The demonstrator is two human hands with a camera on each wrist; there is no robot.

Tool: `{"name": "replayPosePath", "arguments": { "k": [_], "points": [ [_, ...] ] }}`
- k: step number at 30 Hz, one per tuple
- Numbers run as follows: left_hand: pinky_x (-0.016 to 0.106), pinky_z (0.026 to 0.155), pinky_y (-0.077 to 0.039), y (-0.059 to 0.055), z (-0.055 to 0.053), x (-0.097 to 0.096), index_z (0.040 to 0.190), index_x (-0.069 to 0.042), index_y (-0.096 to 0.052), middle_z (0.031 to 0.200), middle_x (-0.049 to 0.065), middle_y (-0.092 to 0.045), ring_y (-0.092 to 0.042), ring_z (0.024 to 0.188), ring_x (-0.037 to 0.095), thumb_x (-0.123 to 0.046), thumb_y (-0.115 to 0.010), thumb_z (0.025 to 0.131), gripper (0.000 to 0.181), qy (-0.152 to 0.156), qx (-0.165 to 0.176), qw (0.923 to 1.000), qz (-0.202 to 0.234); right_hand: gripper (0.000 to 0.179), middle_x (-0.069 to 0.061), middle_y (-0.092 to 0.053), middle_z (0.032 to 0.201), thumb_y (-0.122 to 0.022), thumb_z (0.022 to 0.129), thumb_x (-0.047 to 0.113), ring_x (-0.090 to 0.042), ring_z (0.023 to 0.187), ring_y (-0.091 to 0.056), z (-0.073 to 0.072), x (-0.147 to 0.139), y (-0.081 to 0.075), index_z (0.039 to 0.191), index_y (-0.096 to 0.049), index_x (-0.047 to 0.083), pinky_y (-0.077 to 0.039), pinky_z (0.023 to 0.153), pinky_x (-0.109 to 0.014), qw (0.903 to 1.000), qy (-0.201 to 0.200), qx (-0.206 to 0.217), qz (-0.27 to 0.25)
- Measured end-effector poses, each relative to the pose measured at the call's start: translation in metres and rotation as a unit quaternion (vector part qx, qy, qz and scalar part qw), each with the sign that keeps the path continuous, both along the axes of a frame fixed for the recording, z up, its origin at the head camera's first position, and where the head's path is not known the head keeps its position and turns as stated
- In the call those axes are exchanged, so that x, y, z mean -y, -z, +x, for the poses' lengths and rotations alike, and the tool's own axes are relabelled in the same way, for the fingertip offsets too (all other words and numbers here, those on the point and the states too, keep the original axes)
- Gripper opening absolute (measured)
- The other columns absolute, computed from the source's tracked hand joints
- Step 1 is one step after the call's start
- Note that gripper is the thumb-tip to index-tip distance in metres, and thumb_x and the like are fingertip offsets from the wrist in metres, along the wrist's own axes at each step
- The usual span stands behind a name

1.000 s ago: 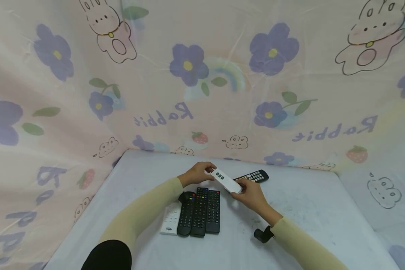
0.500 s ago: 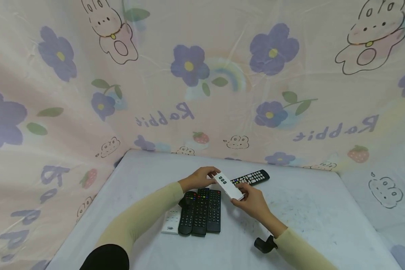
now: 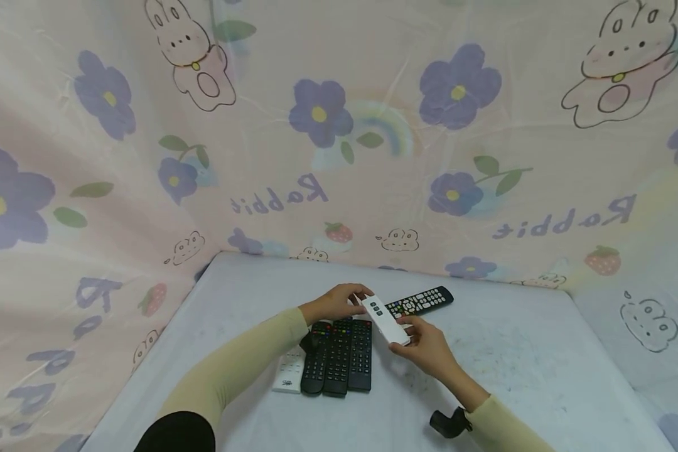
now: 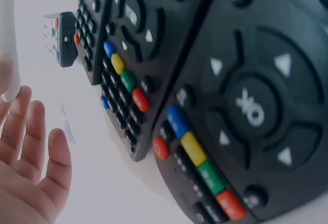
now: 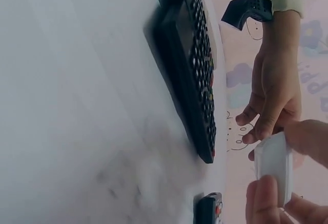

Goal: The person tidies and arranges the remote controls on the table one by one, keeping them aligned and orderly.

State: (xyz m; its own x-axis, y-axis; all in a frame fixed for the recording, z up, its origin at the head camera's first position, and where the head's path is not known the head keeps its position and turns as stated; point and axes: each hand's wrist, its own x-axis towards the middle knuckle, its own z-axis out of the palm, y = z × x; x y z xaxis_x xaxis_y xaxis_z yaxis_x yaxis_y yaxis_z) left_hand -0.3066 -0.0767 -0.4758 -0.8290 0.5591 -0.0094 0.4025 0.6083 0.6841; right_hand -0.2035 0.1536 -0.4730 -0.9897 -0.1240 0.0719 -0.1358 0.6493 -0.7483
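A slim white remote control (image 3: 385, 323) with a few dark buttons is held above the table between both hands. The left hand (image 3: 338, 303) pinches its far end; in the left wrist view, the other fingers of this hand (image 4: 33, 167) extend loosely. The right hand (image 3: 426, 345) grips the near end, thumb on one side and fingers on the other. In the right wrist view the white remote (image 5: 273, 162) is seen nearly end-on, its button face hidden. Just beyond it lies a black remote with white buttons (image 3: 424, 302).
Left of the held remote, a row lies side by side on the white table (image 3: 514, 376): a white remote (image 3: 289, 371) and three black remotes (image 3: 337, 364). Patterned curtains (image 3: 373, 157) rise behind and beside the table. A black wrist camera (image 3: 449, 424) sits on the right wrist.
Both hands have shifted slightly nearer and rightward with the white remote, which has turned to point more away from the person. More of the black remote behind shows. The row stays put.
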Motion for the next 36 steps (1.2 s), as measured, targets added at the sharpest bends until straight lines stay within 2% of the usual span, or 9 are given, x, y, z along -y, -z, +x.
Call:
{"name": "replayPosePath", "arguments": {
  "k": [5,14,21,27,36],
  "points": [
    [0.02,0.078,-0.052,-0.001,0.004,-0.004,0.121,-0.018,-0.064,0.107,-0.004,-0.066,-0.062,0.09,0.008,-0.023,-0.07,0.088,0.034,-0.003,0.021,0.9997,0.014,0.054,-0.007,-0.069,0.089,-0.086,0.07,0.019,-0.011,0.07,-0.059,0.007,-0.003,-0.001,0.117,-0.062,0.008,-0.048,0.056,-0.022,0.999,0.004,0.038,-0.025],
    [0.019,0.081,-0.051,0.0,0.008,-0.017,0.122,-0.022,-0.064,0.103,-0.006,-0.067,-0.062,0.092,0.006,-0.022,-0.068,0.089,0.033,0.014,0.008,0.9999,0.001,0.054,-0.01,-0.07,0.093,-0.084,0.068,0.006,-0.013,0.074,-0.066,0.023,-0.005,-0.004,0.116,-0.059,0.001,-0.054,0.06,-0.023,0.9921,-0.005,0.071,-0.103],
    [0.018,0.078,-0.051,-0.004,0.015,-0.022,0.122,-0.022,-0.063,0.108,-0.007,-0.067,-0.061,0.099,0.005,-0.021,-0.067,0.091,0.031,0.019,0.012,0.9997,-0.007,0.054,-0.011,-0.07,0.093,-0.083,0.069,0.005,-0.012,0.073,-0.067,0.031,-0.004,0.0,0.116,-0.058,-0.002,-0.055,0.059,-0.023,0.9917,-0.008,0.07,-0.108],
    [0.019,0.084,-0.051,-0.007,0.019,-0.021,0.117,-0.019,-0.064,0.112,-0.006,-0.067,-0.061,0.1,0.006,-0.021,-0.069,0.09,0.028,0.02,0.008,0.9998,-0.006,0.051,-0.011,-0.071,0.092,-0.082,0.069,0.001,-0.012,0.072,-0.068,0.037,-0.002,0.003,0.114,-0.058,-0.002,-0.056,0.06,-0.023,0.9905,-0.001,0.07,-0.118],
    [0.023,0.089,-0.049,0.001,0.017,-0.024,0.112,-0.025,-0.068,0.111,-0.011,-0.067,-0.06,0.1,0.004,-0.029,-0.07,0.088,0.024,0.023,0.017,0.9991,-0.031,0.051,-0.011,-0.072,0.087,-0.084,0.068,0.003,-0.015,0.072,-0.07,0.042,-0.001,0.014,0.111,-0.058,-0.003,-0.055,0.059,-0.023,0.9898,-0.004,0.076,-0.121]
  ]
}}
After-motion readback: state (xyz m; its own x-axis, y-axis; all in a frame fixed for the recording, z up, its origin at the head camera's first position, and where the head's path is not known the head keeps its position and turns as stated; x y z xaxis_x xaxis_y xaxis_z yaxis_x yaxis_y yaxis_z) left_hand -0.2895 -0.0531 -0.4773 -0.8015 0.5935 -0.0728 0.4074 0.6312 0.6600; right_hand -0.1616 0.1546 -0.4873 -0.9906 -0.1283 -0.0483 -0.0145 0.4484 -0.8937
